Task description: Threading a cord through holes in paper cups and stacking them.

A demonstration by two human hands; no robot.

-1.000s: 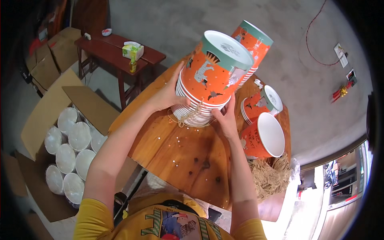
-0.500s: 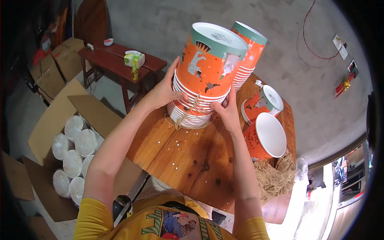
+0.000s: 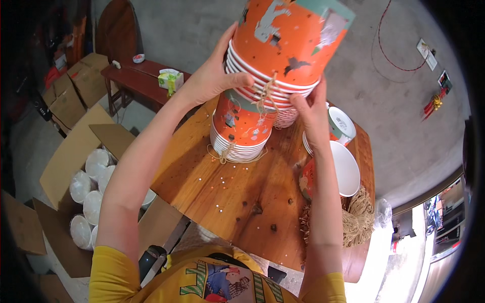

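Both my hands hold a stack of upside-down orange paper buckets (image 3: 283,43) with white rims and a green base band. My left hand (image 3: 217,76) grips its left side, thumb across the rims. On the right side, my right hand (image 3: 314,108) is closed round the rims. Twine (image 3: 267,96) hangs in loops at the front of these rims. Below is a second stack of upside-down buckets (image 3: 241,123) on the table, with a twine bow (image 3: 225,153) near its bottom; the held stack hides part of its top.
On the wooden table (image 3: 242,202) a bucket on its side (image 3: 346,169), another bucket (image 3: 342,125) and a twine bundle (image 3: 358,222) lie at the right. An open carton (image 3: 65,161) holds wrapped white rolls or cups at the left. Behind stands a red bench (image 3: 139,76).
Both hands have raised the held stack up and slightly right, toward the top of the view. More of the lower stack now shows.
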